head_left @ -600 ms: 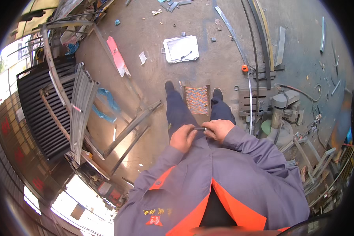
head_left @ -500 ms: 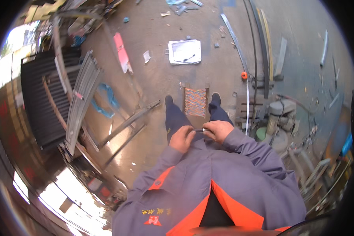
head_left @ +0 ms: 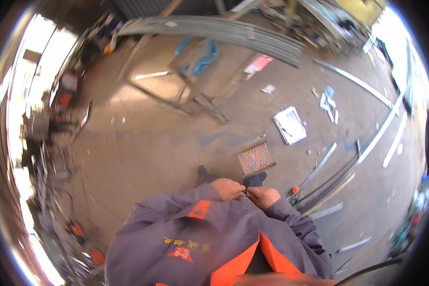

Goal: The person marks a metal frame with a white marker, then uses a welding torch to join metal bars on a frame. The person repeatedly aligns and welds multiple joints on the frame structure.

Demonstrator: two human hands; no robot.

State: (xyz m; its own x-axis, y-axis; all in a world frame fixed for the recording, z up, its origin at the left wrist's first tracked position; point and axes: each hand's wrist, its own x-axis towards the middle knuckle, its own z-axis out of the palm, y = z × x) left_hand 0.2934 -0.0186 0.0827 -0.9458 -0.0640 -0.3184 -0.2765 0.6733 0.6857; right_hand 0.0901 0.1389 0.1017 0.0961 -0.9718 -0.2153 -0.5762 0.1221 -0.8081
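Both my hands are together in front of my waist, fingers closed and nearly touching. My left hand (head_left: pixel 228 188) and my right hand (head_left: pixel 264 195) pinch a small dark, pen-like stick (head_left: pixel 245 191) between them. Most of it is hidden by the fingers, so its exact kind cannot be made out. Just past my feet stands a low stool with a woven orange and grey seat (head_left: pixel 255 159). Beyond it, a stack of white paper sheets (head_left: pixel 293 125) lies on the floor with a dark pen on top.
Long grey metal profiles (head_left: pixel 209 29) rest across a metal stand (head_left: pixel 159 97) ahead. On the right, metal bars (head_left: pixel 374 143) and an orange tape measure (head_left: pixel 295 189) lie on the floor. Blue plastic film (head_left: pixel 206 58) hangs by the stand. Clutter lines the left side (head_left: pixel 47 157).
My view and body have turned to the left, so the stand and profiles now lie ahead. My hands have come closer together, covering more of the dark stick.
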